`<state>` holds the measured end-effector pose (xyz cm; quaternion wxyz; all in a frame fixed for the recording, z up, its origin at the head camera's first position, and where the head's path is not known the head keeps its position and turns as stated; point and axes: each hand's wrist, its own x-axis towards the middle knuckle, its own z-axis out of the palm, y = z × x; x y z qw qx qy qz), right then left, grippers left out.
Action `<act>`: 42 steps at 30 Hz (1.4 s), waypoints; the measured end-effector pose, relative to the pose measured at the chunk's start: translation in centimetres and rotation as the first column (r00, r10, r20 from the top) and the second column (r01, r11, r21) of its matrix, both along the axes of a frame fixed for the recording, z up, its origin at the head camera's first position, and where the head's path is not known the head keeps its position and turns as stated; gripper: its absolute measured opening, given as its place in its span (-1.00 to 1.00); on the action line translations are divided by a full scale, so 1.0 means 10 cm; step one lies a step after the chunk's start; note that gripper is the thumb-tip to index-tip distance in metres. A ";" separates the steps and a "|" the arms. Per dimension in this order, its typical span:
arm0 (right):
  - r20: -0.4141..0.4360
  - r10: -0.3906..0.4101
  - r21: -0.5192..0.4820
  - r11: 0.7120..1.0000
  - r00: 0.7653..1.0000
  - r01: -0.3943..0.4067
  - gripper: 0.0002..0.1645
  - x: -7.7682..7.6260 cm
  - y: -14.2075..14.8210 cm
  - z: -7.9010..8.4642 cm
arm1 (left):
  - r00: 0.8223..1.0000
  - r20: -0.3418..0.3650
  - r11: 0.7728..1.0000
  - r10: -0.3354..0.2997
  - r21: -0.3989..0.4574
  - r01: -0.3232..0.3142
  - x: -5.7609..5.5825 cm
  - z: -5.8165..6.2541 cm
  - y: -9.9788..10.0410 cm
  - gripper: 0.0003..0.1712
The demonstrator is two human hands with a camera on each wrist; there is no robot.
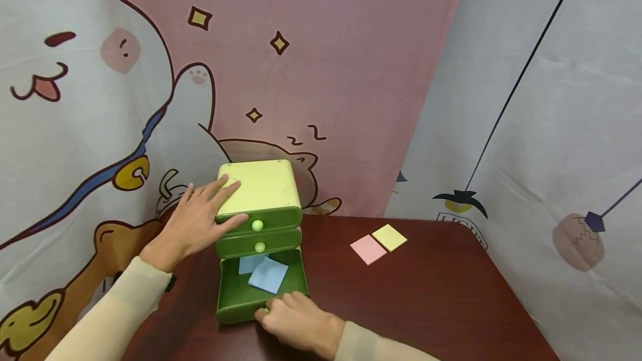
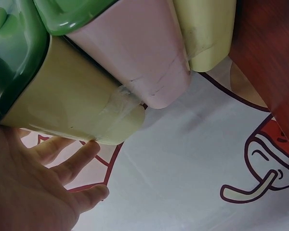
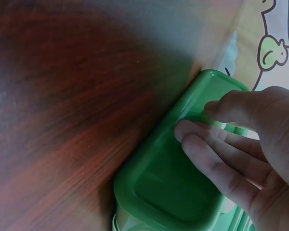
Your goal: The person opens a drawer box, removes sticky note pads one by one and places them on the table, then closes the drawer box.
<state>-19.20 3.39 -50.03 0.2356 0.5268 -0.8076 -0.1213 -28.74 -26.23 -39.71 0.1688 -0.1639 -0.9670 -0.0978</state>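
Note:
A small desktop drawer unit [image 1: 263, 185] with a pale yellow top and green drawer fronts stands on the table. My left hand [image 1: 193, 224] rests against its upper left edge, fingers spread over the top and thumb across the upper drawer front. The bottom drawer [image 1: 233, 315] is pulled out and holds two blue sticky-note pads [image 1: 268, 275], one partly under the drawer above. At that drawer's front, my right hand [image 1: 301, 319] pinches its knob, mostly hidden by the fingers. The right wrist view shows thumb and fingertips [image 3: 197, 144] close against the green drawer front [image 3: 159, 187].
To the unit's right, a pink sticky-note pad [image 1: 368, 249] and a yellow one [image 1: 389, 238] lie side by side on the dark red-brown table [image 1: 426, 299]. The upper two drawers, with light green knobs, are closed. A printed cartoon curtain [image 1: 341, 99] hangs close behind.

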 end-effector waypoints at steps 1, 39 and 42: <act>-0.003 0.005 0.000 1.000 1.000 -0.005 -0.70 0.01 0.00 0.00 | 1.000 0.002 1.000 0.000 0.001 0.000 0.00 0.00 0.00 0.07; -0.033 0.094 -0.005 0.996 0.995 -0.094 -0.69 0.11 0.08 0.03 | 1.000 0.016 1.000 0.002 0.000 -0.002 0.00 0.01 -0.01 0.08; -0.034 0.104 -0.009 0.995 0.994 -0.104 -0.69 0.12 0.09 0.04 | 1.000 0.016 1.000 0.000 -0.002 0.000 0.00 0.02 0.00 0.07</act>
